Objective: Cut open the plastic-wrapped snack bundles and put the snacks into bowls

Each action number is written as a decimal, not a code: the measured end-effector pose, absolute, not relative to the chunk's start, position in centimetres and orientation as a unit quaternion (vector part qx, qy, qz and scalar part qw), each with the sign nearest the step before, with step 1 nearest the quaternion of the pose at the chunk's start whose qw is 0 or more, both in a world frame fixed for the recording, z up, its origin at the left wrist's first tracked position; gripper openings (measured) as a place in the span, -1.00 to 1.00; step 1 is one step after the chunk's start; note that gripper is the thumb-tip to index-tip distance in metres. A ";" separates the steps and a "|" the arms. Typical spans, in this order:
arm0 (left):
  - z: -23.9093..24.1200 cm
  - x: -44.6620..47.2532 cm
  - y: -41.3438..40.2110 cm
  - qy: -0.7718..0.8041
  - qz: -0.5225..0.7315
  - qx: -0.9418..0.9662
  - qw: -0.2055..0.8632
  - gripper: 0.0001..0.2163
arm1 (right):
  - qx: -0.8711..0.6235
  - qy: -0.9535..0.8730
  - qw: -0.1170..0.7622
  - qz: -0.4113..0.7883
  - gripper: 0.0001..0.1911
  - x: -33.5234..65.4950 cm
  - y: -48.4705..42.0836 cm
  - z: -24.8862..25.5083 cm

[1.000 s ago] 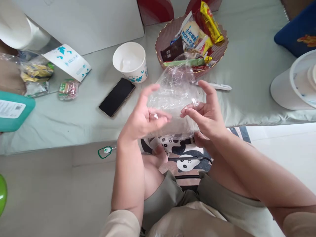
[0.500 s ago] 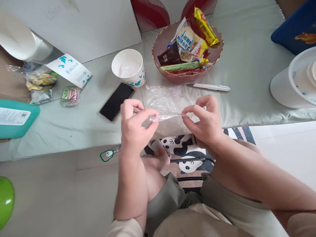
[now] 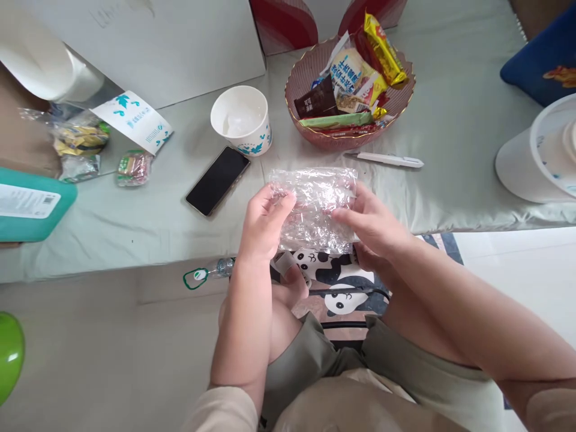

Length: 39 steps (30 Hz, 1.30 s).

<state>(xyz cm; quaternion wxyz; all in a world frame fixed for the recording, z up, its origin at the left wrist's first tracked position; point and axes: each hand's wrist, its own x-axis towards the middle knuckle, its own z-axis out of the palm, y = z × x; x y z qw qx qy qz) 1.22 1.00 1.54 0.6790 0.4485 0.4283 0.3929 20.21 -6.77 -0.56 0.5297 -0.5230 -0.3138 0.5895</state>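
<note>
A crinkled clear plastic bag [image 3: 315,222] is stretched flat between my two hands, over the front edge of the cloth-covered surface [image 3: 454,186]. My left hand [image 3: 266,223] grips its left side, thumb on top and the other fingers behind. On the right side, my right hand [image 3: 375,219] pinches it in the same way, its fingertips partly hidden under the film. Beyond the bag lies a white utility knife [image 3: 389,160]. A black phone [image 3: 218,181] rests to the left of the bag, with a white paper cup [image 3: 245,129] just behind it.
A pink ribbed bowl [image 3: 333,141] of wrapped snacks stands behind the knife. On the left are a small wrapped snack [image 3: 134,168], a printed paper cup piece [image 3: 135,123] and a teal package [image 3: 36,204]. A white bin [image 3: 517,162] stands at right, a large white box [image 3: 180,54] behind.
The bag, earlier held by its edge with its body stretching away toward the bowl, is now raised and spread flat facing me. My hands have turned, thumbs now lying on its front.
</note>
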 end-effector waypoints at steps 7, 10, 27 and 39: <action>1.5 0.8 1.2 0.456 0.228 0.499 0.701 -0.68 | -0.550 -0.345 0.496 0.576 -0.74 20.6 -6.7 0.6; 1.4 0.4 1.4 0.479 0.228 0.514 0.674 -0.70 | -0.548 -0.350 0.492 0.579 -0.72 20.9 -6.7 0.3; -0.2 -0.7 1.9 0.369 0.283 0.688 0.558 -0.54 | -0.614 -0.477 0.552 0.301 -0.62 22.9 -6.1 -1.0; 1.6 1.5 -0.2 0.326 0.401 0.826 0.225 -0.91 | -0.617 -0.479 0.327 0.531 -0.73 20.3 -6.8 2.2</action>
